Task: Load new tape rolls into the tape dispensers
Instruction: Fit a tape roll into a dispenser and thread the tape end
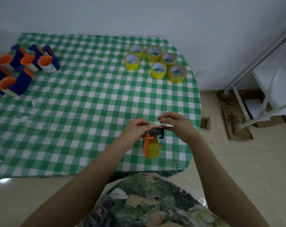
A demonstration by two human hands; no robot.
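Note:
An orange and blue tape dispenser stands near the table's front right edge with a yellowish tape roll seated in it. My left hand pinches the loose tape end at the dispenser's top left. My right hand pinches the tape at the top right, over the dark blade end. The clear strip of tape stretches between both hands. Several new yellow tape rolls lie flat at the back right. Several blue and orange dispensers are grouped at the back left.
A green and white checked cloth covers the table. To the right, on the tiled floor, lie flattened cardboard and a white metal rack. A white wall runs behind the table.

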